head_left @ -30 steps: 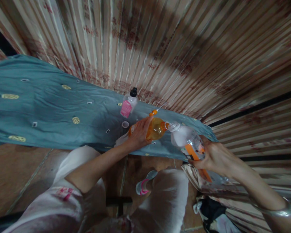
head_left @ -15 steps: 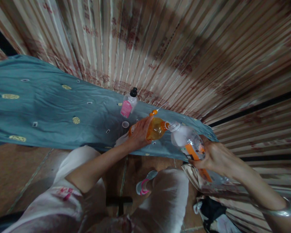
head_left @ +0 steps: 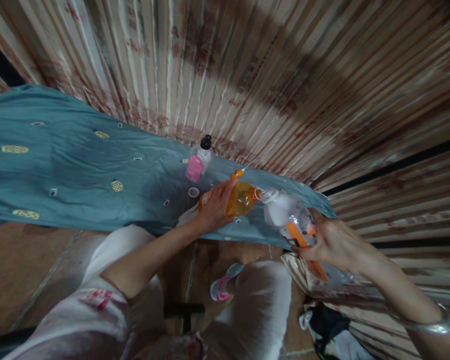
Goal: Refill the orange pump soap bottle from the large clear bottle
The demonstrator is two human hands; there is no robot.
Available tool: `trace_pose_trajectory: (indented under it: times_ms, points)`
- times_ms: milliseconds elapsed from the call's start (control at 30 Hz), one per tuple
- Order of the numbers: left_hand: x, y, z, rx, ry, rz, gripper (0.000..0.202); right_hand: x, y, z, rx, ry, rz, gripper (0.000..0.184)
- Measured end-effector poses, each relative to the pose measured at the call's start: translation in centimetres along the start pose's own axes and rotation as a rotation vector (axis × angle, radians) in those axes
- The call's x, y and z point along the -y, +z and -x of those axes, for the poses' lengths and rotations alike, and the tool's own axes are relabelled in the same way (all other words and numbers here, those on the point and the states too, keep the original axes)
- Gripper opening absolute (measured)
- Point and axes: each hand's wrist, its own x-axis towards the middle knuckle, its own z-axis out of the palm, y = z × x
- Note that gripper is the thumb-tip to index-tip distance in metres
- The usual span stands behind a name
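Observation:
My left hand (head_left: 218,202) is wrapped round the body of an orange plastic bottle (head_left: 242,198), whose open neck points right. In my right hand (head_left: 322,237) is a larger clear plastic bottle (head_left: 285,212) with an orange label, tilted so its open mouth faces left. The two mouths meet or nearly meet; contact cannot be made out, nor can any flow between them. Behind my left hand stands a clear bottle with a pink label (head_left: 195,167) and black cap. A small round white cap (head_left: 193,192) lies in front of it.
A teal patterned cloth (head_left: 78,165) covers the table. Close by the orange bottle sits an orange dropper-like item (head_left: 238,173) with a white tip. A pleated curtain (head_left: 228,75) hangs behind the table. Dark and pale fabric (head_left: 330,325) lies on the floor at right.

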Motion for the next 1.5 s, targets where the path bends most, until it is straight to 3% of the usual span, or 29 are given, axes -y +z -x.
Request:
trace_pose_trajectory:
  times_ms: [200,533,933,1500]
  points:
    - [-0.2,-0.5,0.0,0.011,0.002,-0.007,0.103,-0.2,0.3,0.0,-0.046,-0.011,0.020,0.037]
    - [-0.4,-0.6,0.0,0.041,-0.014,-0.017,0.108,0.2,-0.2,0.0,0.006,0.015,0.010,0.042]
    - [0.0,0.0,0.1,-0.030,0.022,-0.011,0.103,-0.6,0.4,-0.2,-0.001,0.010,0.007,0.045]
    - [0.7,0.8,0.1,-0.048,0.028,0.025,0.113,0.1,0.0,-0.3,0.022,0.046,0.020,0.039]
